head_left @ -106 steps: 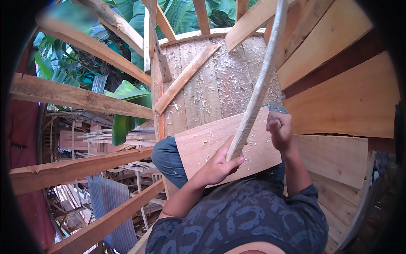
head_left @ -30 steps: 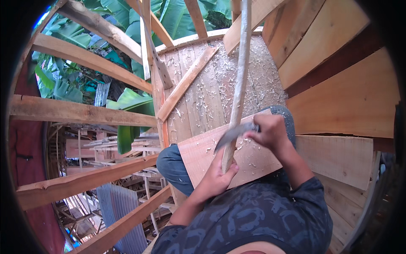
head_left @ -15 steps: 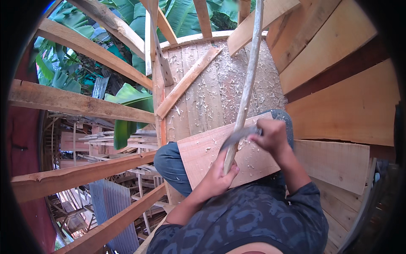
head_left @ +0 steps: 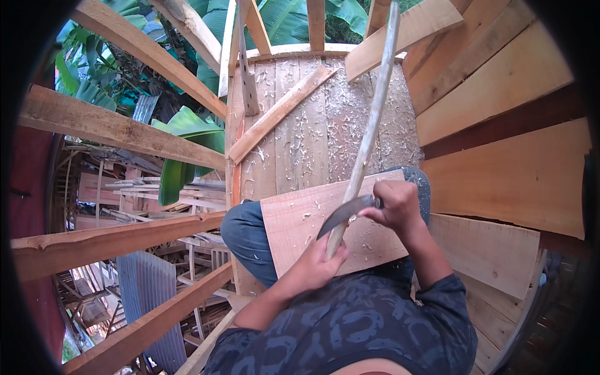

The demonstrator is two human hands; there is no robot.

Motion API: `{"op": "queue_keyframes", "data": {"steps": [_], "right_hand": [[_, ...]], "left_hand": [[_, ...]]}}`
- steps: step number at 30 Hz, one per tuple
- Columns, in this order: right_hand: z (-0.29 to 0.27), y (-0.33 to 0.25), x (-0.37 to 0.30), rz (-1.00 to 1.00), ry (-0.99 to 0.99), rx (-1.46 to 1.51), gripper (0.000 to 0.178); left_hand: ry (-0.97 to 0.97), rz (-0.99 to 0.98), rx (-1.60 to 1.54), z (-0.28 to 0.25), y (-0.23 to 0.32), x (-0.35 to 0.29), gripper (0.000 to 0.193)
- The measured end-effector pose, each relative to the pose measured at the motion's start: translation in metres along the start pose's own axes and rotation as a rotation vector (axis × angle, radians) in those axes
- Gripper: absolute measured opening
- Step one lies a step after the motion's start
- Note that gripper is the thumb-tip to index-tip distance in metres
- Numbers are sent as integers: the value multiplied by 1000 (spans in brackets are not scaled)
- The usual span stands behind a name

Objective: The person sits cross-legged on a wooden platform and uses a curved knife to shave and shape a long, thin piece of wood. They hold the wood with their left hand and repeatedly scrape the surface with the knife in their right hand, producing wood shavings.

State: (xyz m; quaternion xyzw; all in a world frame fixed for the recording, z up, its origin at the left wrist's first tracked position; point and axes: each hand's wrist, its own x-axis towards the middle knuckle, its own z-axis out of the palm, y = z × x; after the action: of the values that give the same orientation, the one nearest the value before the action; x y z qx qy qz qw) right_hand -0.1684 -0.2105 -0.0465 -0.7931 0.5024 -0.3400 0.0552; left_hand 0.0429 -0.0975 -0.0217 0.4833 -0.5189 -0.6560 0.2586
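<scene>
My left hand [head_left: 317, 262] is wrapped round the lower end of a long, pale wooden pole [head_left: 370, 128]. The pole slants up and away from me, its far end near the top of the view. In my right hand [head_left: 396, 204] is a knife with a curved dark blade [head_left: 341, 215]. That blade lies across the pole just above my left hand, its tip pointing left. Under both hands, a flat wooden board [head_left: 381, 240] rests across my lap, with a few curled shavings on it.
Shavings litter the plank floor [head_left: 300, 144] ahead. A loose wooden strip [head_left: 281, 115] lies there diagonally. Wooden rails [head_left: 119, 244] stand on the left, with stacked timber and corrugated metal sheet [head_left: 150, 306] beyond. Wide boards [head_left: 506, 175] line the right side.
The knife blade has come down along the pole, closer to my left hand, and shows more sharply. My left hand keeps its hold. The whole view has shifted a little.
</scene>
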Motion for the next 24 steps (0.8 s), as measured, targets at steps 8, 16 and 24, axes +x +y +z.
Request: {"op": "queue_keyframes", "data": {"steps": [8, 16, 24], "right_hand": [[-8, 18, 7, 29, -27, 44, 56], [-52, 33, -15, 570, -208, 88, 49], [-53, -17, -73, 786, -507, 51, 38]], "left_hand": [[-39, 38, -162, 11, -2, -8, 45], [95, -132, 62, -20, -1, -35, 47], [264, -203, 686, -17, -11, -81, 54]]}}
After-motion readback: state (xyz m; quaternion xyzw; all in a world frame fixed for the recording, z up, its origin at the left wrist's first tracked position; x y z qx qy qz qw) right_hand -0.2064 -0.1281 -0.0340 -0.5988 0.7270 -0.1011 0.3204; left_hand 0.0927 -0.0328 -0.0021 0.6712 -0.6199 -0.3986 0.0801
